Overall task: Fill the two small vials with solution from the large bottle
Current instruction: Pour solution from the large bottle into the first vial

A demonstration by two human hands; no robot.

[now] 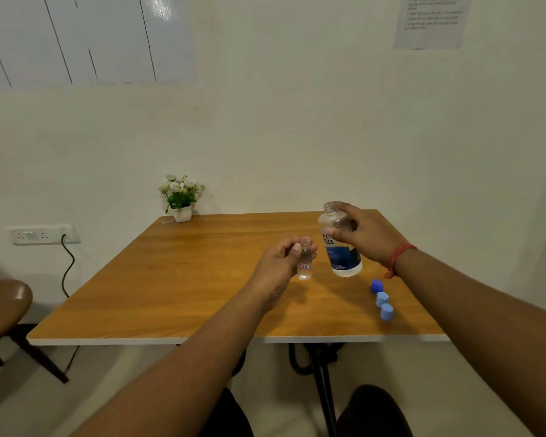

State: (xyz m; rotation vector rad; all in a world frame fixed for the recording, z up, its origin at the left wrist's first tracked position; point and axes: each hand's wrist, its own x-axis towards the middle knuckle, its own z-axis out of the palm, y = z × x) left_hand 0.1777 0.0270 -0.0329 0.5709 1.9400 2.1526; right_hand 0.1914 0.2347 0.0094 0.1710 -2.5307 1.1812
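My left hand (281,263) pinches a small clear vial (304,269) near its open neck and holds it upright above the wooden table (177,279). The vial has a small red-edged label. Just to its right, my right hand (364,233) grips the upper body of the large clear bottle (342,252) with a blue and white label. The bottle is uncapped, lifted off the table and tilted slightly left. Only one vial is visible. A dark blue cap (376,286) and two light blue caps (382,299) (386,311) lie on the table near the right front.
A small white pot of flowers (181,197) stands at the table's back left corner. A brown chair (4,307) is at the left. A wall socket with a black cord (43,235) is on the left wall. My knees show below the table's front edge.
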